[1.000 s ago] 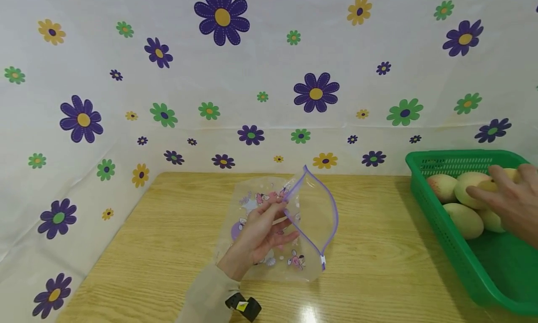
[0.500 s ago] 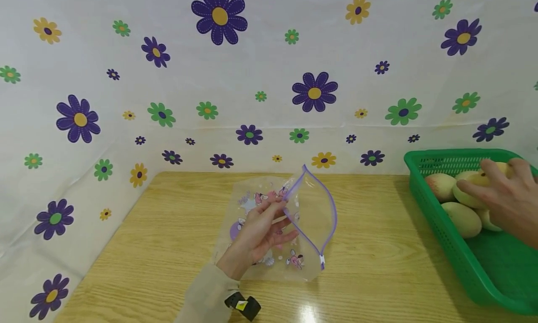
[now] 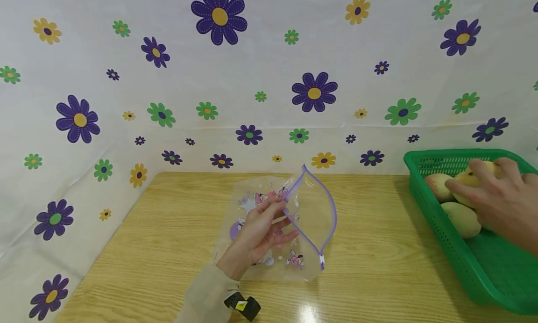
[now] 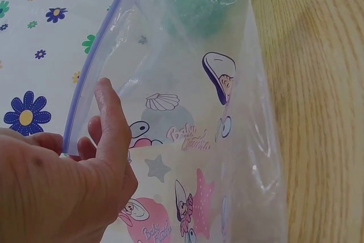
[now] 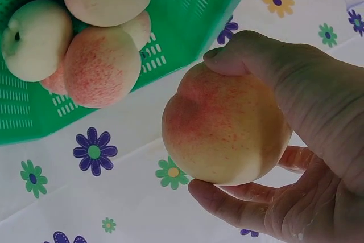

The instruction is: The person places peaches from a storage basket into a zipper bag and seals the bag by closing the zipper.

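Note:
My left hand (image 3: 262, 232) pinches the purple zip edge of a clear plastic zip bag (image 3: 317, 215) with its thumb and fingers. The bag bears pink and purple cartoon prints, and its mouth gapes to the right. A white slider (image 3: 322, 259) sits at the mouth's near end. In the left wrist view the clear side of the bag (image 4: 250, 129) spreads beyond the fingers. My right hand (image 3: 502, 197) grips a yellow peach with a red blush (image 5: 222, 129), thumb on one side and fingers on the other. From the head, this peach overlaps the green basket (image 3: 454, 267).
Several other peaches (image 3: 461, 220) lie at the far end of the basket, which stands on the right of the wooden table (image 3: 370, 267). A white flower-printed cloth (image 3: 260, 56) hangs behind and along the left side.
My right hand has shifted left over the basket, and the peach in its grip has moved along with it. The left hand and the bag keep their place.

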Motion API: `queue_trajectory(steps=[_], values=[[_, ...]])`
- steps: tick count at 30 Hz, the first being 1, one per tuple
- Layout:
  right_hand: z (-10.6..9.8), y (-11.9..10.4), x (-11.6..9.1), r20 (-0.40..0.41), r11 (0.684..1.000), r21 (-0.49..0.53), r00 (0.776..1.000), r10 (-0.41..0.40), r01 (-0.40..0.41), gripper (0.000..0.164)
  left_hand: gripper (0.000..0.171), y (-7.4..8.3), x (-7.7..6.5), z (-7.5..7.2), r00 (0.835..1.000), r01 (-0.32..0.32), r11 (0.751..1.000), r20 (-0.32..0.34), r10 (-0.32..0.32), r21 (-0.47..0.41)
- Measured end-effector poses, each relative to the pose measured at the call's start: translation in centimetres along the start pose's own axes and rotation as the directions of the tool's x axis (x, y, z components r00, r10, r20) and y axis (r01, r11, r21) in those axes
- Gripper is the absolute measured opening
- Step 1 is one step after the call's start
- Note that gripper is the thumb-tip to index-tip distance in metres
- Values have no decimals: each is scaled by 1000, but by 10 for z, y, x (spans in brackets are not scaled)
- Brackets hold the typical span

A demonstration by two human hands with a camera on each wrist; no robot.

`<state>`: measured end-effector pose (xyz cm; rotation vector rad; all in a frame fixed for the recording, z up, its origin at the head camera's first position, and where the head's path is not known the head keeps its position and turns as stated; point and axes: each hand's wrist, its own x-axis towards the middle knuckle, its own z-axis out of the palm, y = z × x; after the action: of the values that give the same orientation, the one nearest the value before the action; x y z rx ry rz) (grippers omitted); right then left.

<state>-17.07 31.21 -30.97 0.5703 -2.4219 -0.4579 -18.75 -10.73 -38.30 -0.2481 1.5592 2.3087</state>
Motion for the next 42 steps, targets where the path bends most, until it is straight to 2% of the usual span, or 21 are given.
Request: queue_trajectory(steps=[7,17,22,31,42], values=[[-8,-6,4,63,1000,7,998,-21,21,64,18,0,0,0,1000,-1,1000,4,1,-3],[-10,-13,11,64,995,43,994,-91,88,81,17,0,-2,0,1000,4,1000,12,-4,-13],[-14,-15,14,31,987,51,988,-154,152,82,19,-1,-1,0,1000,-10,1000,16,10,-4],[-20,-27,22,-3,976,130,985,-175,173,72,18,0,-1,1,1000,1,1000,16,-1,-7],[-21,-34,27,-58,968,110,973,-222,227,72,17,-2,-1,0,1000,-4,1000,18,4,-4]])
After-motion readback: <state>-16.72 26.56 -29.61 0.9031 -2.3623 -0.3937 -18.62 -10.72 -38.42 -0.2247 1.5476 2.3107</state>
